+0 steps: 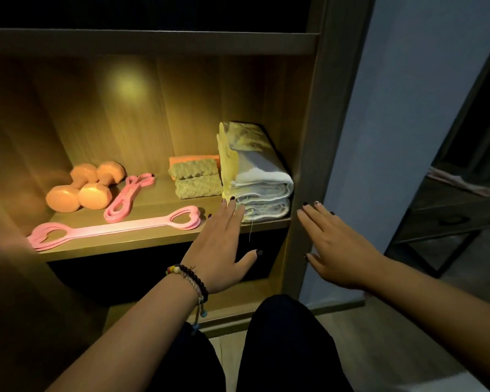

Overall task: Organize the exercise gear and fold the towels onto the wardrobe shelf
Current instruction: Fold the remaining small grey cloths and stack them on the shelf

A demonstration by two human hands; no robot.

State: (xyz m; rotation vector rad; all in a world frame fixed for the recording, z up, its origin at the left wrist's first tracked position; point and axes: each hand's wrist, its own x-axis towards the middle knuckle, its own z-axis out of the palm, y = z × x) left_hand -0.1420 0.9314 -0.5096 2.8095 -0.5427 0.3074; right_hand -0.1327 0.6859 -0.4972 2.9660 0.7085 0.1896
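A stack of folded white towels (263, 190) sits at the right end of the wardrobe shelf (142, 239), right of the frame's centre, hard against the wardrobe's side panel (309, 154), with a yellow cloth (229, 162) standing upright along the stack's left face. Just left of the stack lie two small rolled greenish towels (195, 179), one in front of the other, with an orange folded cloth (193, 159) behind them. Further left, a looped pink resistance band (129, 198) lies at a slant, and a long flat pink band with heart-shaped ends (116, 227) runs along the shelf's front edge. Two orange dumbbells (85, 186) rest side by side toward the left of the shelf. The left hand (224, 244), wearing beaded bracelets (190, 281) at the wrist, is released with fingers straight, its fingertips at the lower front corner of the towel stack; contact cannot be told for certain. The right hand (334, 244) is likewise released, fingers extended, in front of the side panel's edge and holding nothing. Dark-clad knees (280, 335) show at the bottom centre, above a pale floor (379, 335).
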